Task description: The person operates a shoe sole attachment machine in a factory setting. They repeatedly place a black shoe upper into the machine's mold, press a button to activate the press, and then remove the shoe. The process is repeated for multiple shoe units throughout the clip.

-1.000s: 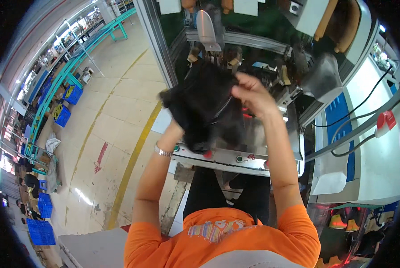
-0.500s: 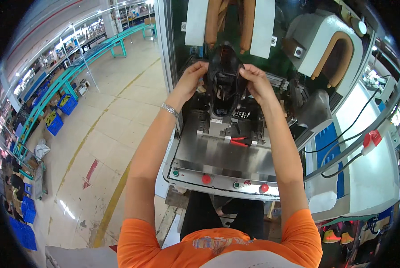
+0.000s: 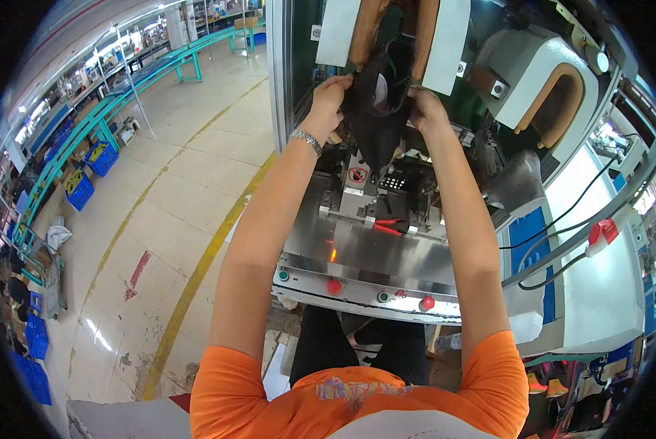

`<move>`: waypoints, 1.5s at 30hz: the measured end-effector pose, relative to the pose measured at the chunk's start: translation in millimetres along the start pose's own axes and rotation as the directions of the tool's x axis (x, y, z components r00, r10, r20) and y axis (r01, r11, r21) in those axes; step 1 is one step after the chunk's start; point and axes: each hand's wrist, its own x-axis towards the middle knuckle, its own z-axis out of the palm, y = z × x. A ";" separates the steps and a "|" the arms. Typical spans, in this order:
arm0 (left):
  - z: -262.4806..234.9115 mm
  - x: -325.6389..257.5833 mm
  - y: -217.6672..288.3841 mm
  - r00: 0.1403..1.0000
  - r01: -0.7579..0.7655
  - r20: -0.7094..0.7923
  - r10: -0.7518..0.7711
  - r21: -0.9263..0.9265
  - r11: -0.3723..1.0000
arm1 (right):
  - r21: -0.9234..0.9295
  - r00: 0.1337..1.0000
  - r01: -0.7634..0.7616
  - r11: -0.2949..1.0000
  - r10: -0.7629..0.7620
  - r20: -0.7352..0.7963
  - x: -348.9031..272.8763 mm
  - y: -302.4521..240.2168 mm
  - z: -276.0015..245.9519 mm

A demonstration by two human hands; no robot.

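Note:
A black shoe upper (image 3: pixel 375 135) hangs between my two hands in front of the machine, its opening facing up and its narrow end pointing down toward me. My left hand (image 3: pixel 329 108) is closed on its left edge. On the opposite edge, my right hand (image 3: pixel 426 111) grips it, fingertips partly hidden behind the material. Just behind the upper are the brown U-shaped pad (image 3: pixel 366 36) and white side plates (image 3: pixel 445 47) of the machine; I cannot tell whether the upper touches the pad. Below it sits a metal fixture (image 3: pixel 357 194).
Red-handled pliers (image 3: pixel 388 227) lie on the steel machine bed (image 3: pixel 342 252). Along its front edge are red buttons (image 3: pixel 334 286) and green ones. A second brown pad (image 3: pixel 551 102) and a rounded grey form (image 3: pixel 516 183) stand at right, near a red plug (image 3: pixel 604 231) with cables.
Both hands have moved slightly right and turned the shoe upper, so its opening now sits up near the pad and its narrow end points down. The hold on both sides stays.

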 end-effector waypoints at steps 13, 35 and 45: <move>-4.5 -71.6 -18.0 0.533 -0.577 0.125 0.837 0.777 0.251 | 0.115 0.977 -0.210 0.971 0.204 0.058 -126.9 44.0 -3.9; 8.3 -147.1 -4.8 0.612 -0.466 0.584 0.533 0.811 -0.353 | 0.391 0.975 -0.187 0.901 0.218 -0.035 -84.9 189.2 -6.7; 13.5 -149.1 1.1 0.670 -0.473 0.587 0.455 0.809 -0.349 | 0.489 0.944 -0.279 0.827 0.143 0.297 -87.9 206.9 -22.1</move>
